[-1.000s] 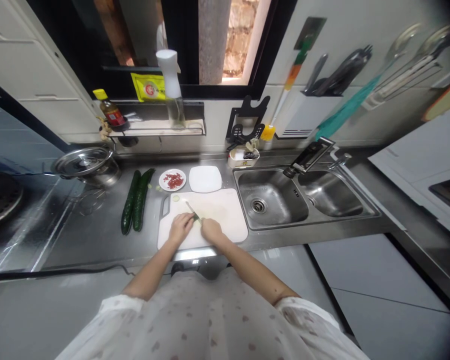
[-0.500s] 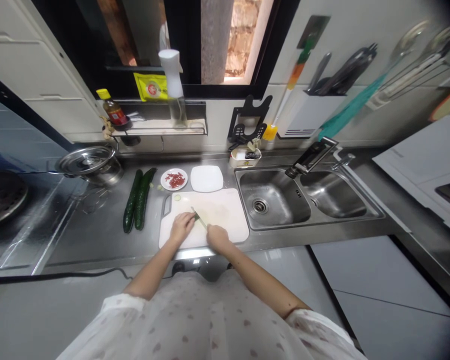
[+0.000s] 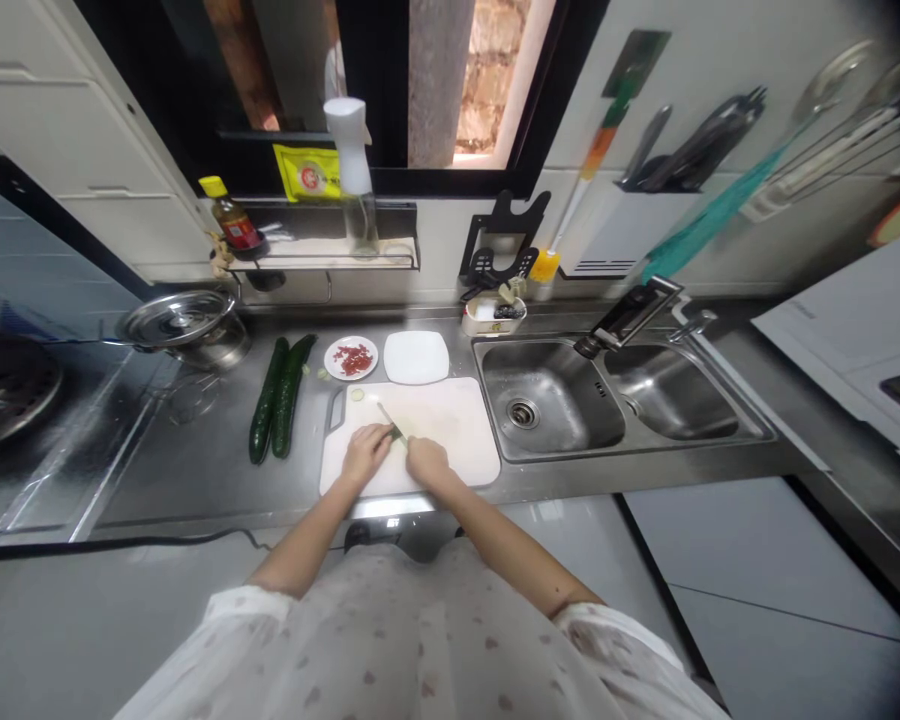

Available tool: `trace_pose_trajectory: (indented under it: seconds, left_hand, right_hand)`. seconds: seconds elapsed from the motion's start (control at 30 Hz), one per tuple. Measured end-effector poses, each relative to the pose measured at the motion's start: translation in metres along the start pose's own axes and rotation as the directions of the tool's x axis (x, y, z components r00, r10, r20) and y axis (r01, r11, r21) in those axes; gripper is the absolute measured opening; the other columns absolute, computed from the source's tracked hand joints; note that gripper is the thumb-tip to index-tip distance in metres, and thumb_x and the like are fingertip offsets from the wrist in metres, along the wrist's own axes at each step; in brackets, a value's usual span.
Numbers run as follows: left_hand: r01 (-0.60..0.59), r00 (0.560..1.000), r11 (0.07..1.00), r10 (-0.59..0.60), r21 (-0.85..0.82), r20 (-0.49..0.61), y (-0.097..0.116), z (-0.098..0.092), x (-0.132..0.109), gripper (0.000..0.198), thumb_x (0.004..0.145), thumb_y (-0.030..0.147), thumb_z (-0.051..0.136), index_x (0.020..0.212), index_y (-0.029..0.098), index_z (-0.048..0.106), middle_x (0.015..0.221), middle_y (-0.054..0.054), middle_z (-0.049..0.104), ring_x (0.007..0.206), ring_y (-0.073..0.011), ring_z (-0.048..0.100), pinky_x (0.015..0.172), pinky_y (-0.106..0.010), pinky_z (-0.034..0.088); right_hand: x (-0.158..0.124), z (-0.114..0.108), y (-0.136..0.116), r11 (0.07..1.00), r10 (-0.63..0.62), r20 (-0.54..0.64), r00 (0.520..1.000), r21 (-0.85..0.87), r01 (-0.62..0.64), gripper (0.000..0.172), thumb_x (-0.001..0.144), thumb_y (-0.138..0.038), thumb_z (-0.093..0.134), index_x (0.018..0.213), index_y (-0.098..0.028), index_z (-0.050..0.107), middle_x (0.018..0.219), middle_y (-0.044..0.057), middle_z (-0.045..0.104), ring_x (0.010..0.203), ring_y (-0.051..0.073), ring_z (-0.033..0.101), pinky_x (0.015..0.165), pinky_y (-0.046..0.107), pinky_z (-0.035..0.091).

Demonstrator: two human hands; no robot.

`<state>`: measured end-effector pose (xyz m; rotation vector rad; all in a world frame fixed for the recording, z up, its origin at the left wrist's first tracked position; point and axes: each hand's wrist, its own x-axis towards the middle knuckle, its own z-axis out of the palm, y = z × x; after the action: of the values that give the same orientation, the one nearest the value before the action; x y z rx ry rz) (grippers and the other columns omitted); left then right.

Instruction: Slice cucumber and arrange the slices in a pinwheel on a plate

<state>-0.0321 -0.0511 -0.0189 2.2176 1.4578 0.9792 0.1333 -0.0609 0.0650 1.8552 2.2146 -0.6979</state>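
On a white cutting board [image 3: 457, 430], my left hand [image 3: 365, 453] has its fingers bent over a small green cucumber piece [image 3: 397, 432], mostly hidden beneath the fingertips. My right hand [image 3: 427, 464] is closed around the handle of a knife [image 3: 388, 416], whose narrow blade points away and to the left, right beside the cucumber piece and my left fingers. A pale cucumber slice [image 3: 357, 395] lies near the board's upper left corner. Two whole cucumbers [image 3: 277, 400] rest side by side on the counter to the left.
Behind the board stand a small plate [image 3: 337, 371] of chopped red pieces and a white square plate [image 3: 416, 358]. A double sink [image 3: 562, 400] adjoins on the right. A lidded steel pot [image 3: 184, 325] stands at the left. Bottles line a wall shelf [image 3: 315, 262].
My right hand and the knife have shifted left, closer to my left hand. The left hand stays on the cucumber piece, and the view has moved slightly.
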Motion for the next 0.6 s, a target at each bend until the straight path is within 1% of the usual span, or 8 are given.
trace_pose_trajectory:
  seconds: [0.13,0.3,0.43,0.6]
  left_hand:
    - [-0.001,1.000,1.000,0.001,-0.004,0.013,0.001,-0.001,0.001,0.027,0.092,0.028,0.049,0.114,0.023,0.063,0.107,-0.007,0.068,0.100,-0.0203,0.060,0.090,-0.037,0.047]
    - [0.001,1.000,1.000,-0.001,-0.004,0.019,0.003,-0.003,0.001,0.027,0.092,0.028,0.049,0.114,0.023,0.063,0.107,-0.007,0.068,0.100,-0.0202,0.060,0.090,-0.037,0.046]
    - [-0.001,1.000,1.000,0.001,-0.001,0.027,0.004,-0.004,0.001,0.027,0.092,0.028,0.049,0.114,0.024,0.063,0.106,-0.007,0.067,0.099,-0.0199,0.060,0.089,-0.037,0.047]
    - [0.008,1.000,1.000,-0.008,0.007,0.021,0.004,-0.004,0.001,0.027,0.092,0.028,0.049,0.114,0.024,0.063,0.107,-0.007,0.067,0.100,-0.0201,0.060,0.089,-0.037,0.047]
  right_hand:
    - [0.007,-0.002,-0.004,1.000,-0.001,-0.005,1.000,0.020,0.001,0.030,0.089,-0.012,0.040,0.110,-0.013,0.061,0.102,0.014,0.069,0.098,0.021,0.065,0.079,0.028,0.047]
    - [0.008,-0.002,-0.005,1.000,-0.002,-0.014,1.000,0.025,0.002,0.031,0.089,-0.012,0.039,0.111,-0.013,0.061,0.103,0.015,0.069,0.099,0.021,0.065,0.080,0.028,0.047]
    - [0.004,-0.001,-0.004,0.999,0.008,0.003,1.000,0.031,-0.009,0.031,0.089,-0.012,0.041,0.112,-0.013,0.062,0.103,0.015,0.069,0.100,0.021,0.065,0.080,0.028,0.047]
    - [-0.009,-0.001,0.001,0.999,0.040,0.032,0.999,0.004,-0.040,0.032,0.089,-0.011,0.039,0.111,-0.014,0.061,0.102,0.015,0.069,0.099,0.022,0.065,0.078,0.029,0.047]
